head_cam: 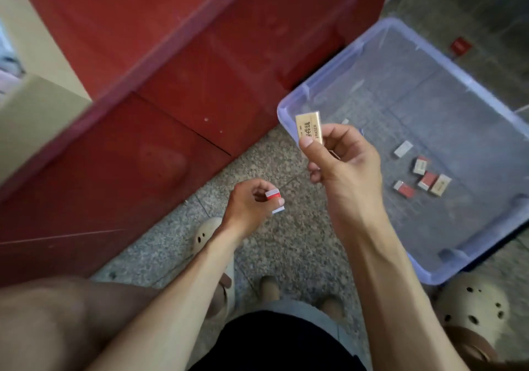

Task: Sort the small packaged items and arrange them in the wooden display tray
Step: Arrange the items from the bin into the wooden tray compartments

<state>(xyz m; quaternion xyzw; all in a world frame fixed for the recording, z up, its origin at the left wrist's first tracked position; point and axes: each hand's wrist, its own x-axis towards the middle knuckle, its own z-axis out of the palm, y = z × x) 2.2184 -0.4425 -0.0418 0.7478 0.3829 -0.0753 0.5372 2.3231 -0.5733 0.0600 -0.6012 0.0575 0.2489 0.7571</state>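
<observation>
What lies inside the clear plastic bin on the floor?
Inside the clear plastic bin, several small erasers lie loose, some red-sleeved, some pale. The right hand covers part of the bin's near corner.

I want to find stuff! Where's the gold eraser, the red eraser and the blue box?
gold eraser (308, 126): head view, on its printed front face.
red eraser (274, 196): head view, on its red wrapper.
blue box (289, 124): head view, on its near-left rim.

Gold eraser packet (309, 126): the word "ERASER" is printed along its length.
Same packet, middle: dark characters, too small to read.
Packets in the plastic bin (429, 178): print too blurred.
</observation>
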